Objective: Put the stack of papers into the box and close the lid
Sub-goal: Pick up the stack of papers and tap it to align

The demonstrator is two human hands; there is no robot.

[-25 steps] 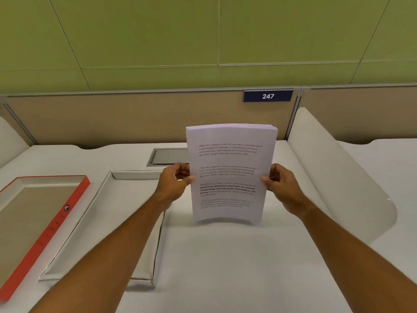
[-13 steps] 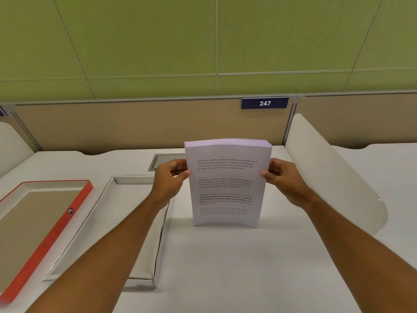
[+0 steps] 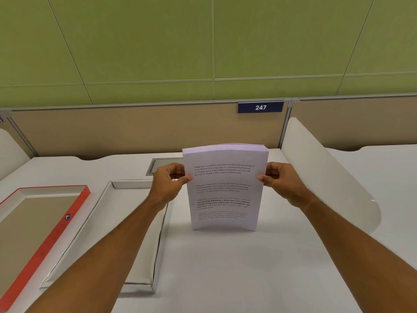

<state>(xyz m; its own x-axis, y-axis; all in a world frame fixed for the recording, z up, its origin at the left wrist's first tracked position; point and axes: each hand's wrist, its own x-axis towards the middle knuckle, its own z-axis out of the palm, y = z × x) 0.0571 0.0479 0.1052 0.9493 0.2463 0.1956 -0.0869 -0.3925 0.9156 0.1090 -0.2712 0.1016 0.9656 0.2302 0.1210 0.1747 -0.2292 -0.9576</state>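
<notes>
Head: box (image 3: 135, 222) beside upright papers (image 3: 225, 188).

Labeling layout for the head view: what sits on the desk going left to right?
Red-edged lid → white box → left hand → stack of papers → right hand → white curved divider.

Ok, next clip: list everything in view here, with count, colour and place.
printed paper stack: one, white, upright on its bottom edge at desk centre
shallow white cardboard box: one, open, left of the stack
red-edged box lid: one, inside up, far left
white desk: one, underneath everything
grey cable hatch: one, behind the box
number plate 247: one, navy, on the beige partition
left hand: grip on the stack's left edge
right hand: grip on its right edge
</notes>
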